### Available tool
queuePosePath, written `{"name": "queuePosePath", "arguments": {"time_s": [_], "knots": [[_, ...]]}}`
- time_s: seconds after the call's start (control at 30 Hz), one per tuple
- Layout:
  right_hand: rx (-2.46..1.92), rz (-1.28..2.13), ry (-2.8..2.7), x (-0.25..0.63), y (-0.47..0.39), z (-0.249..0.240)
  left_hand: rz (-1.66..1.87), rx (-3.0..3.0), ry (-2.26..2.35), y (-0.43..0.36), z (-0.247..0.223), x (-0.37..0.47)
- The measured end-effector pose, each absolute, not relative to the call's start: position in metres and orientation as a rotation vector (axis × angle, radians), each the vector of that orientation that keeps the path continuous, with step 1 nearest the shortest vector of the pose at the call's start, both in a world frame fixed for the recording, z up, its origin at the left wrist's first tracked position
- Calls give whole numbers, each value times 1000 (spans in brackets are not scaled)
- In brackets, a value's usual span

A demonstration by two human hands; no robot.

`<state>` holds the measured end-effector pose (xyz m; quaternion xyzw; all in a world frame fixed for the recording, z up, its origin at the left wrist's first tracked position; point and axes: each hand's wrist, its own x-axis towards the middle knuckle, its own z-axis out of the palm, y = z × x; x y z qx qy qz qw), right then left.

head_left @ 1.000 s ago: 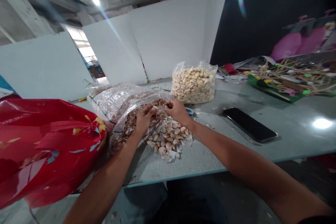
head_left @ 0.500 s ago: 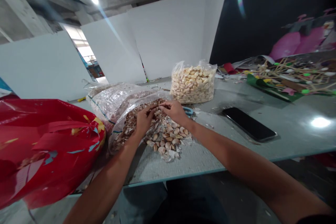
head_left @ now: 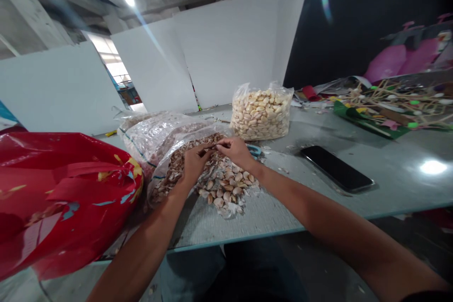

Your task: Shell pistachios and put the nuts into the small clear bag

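My left hand and my right hand meet at the fingertips, both closed in a pinch. A small garlic clove, mostly hidden by the fingers, is between them. Below them, unpeeled garlic cloves lie heaped on the table among pale bits of skin. Just behind and left of the hands, a clear plastic bag lies on its side, its mouth spilling brown garlic skins. A clear bag of peeled garlic cloves stands upright beyond my right hand.
Blue scissor-like handles show behind my right wrist. A black phone lies to the right on the grey table. A large red plastic bag bulges at left. Thin sticks and coloured scraps clutter the far right.
My fingertips stay pinched together in nearly the same place, with only a slight shift of the fingers. The whole view has moved a little; the things on the table stay put.
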<state>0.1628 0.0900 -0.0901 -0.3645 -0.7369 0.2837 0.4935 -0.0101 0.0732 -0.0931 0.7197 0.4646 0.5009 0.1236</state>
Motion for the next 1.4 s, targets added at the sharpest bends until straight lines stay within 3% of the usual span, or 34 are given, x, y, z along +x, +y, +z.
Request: {"name": "queuePosePath", "arguments": {"time_s": [0.27,0.5,1.1,1.4], "knots": [[-1008,507,-1805,159,85,-87,1422,2146,1359,70,-91,-7],[-916,556,-1791,160,88,-89,1456,2008,1290,76,-95,-8],[-1072,439,-1880,156,83,-87,1227,2534,1528,72,-90,-11],[-1079,457,-1814,154,88,-91,1329,2310,1426,71,-90,-7]]}}
